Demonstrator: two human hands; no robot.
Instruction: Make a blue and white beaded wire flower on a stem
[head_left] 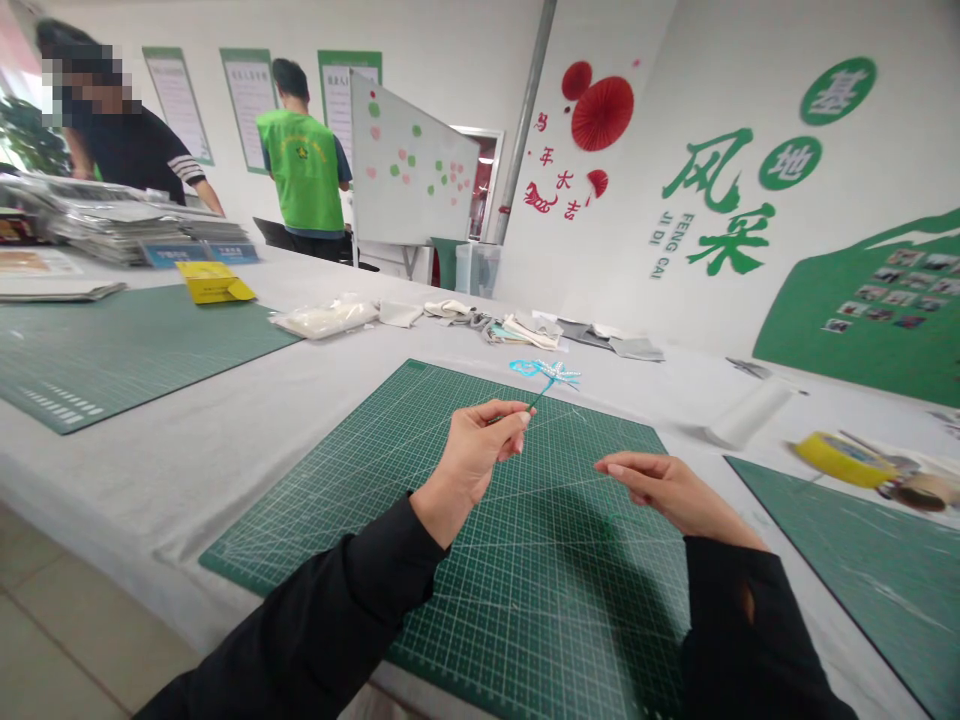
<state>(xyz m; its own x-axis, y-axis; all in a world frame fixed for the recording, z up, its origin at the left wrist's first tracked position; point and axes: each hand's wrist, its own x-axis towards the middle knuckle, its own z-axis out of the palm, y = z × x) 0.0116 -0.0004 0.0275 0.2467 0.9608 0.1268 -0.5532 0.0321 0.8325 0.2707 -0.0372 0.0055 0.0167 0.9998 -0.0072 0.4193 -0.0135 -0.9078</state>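
My left hand (487,445) pinches the green stem of a handmade flower (551,372) between thumb and fingertips. Blue loops and strings of small white beads form its head, which tilts up and to the right above the far edge of the green cutting mat (465,540). Over the mat's right side, my right hand (660,488) is apart from the flower. Its thumb and forefinger are pressed together; whether anything thin is between them cannot be made out.
Folded fabric pieces (525,330) and a plastic-wrapped white bundle (330,318) lie beyond the mat. Yellow tape (844,460) and a white roll (754,412) are at right. At left are another mat (142,345), a yellow box (214,282) and stacked papers (112,225). Two people stand behind the table.
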